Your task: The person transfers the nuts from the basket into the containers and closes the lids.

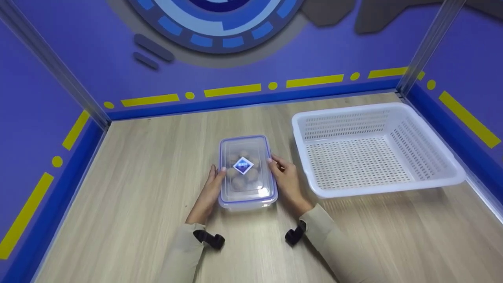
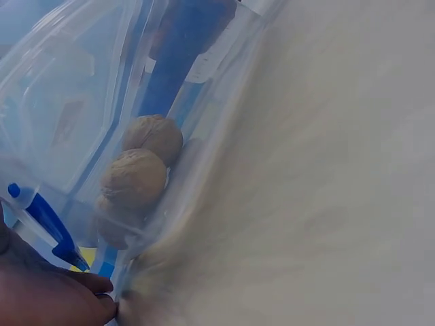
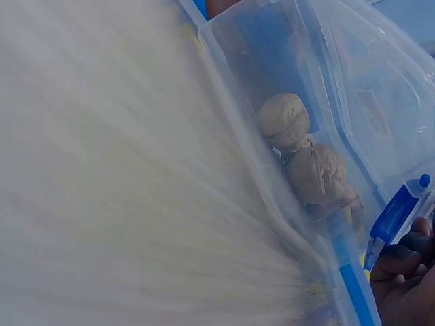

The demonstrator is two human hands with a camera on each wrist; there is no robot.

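Note:
Between my two hands is a clear plastic food container [image 1: 245, 143] with a lid edged in purple-blue and a diamond-shaped label on top. Several walnuts [image 2: 134, 178] show through its walls. My left hand [image 1: 207, 193] grips the left long side, thumb at the lid's edge. On the opposite side my right hand [image 1: 290, 184] holds the container with its thumb by the rim and its fingers bent. In the wrist views a blue latch [image 3: 396, 216] juts out near the right fingers and another blue latch [image 2: 49, 225] near the left ones.
A white perforated plastic basket [image 1: 377, 189] stands to the right of the container on the wood-grain table [image 1: 145, 169]. Blue-purple panels [image 1: 251, 67] with yellow marks wall in the table at the back and both sides.

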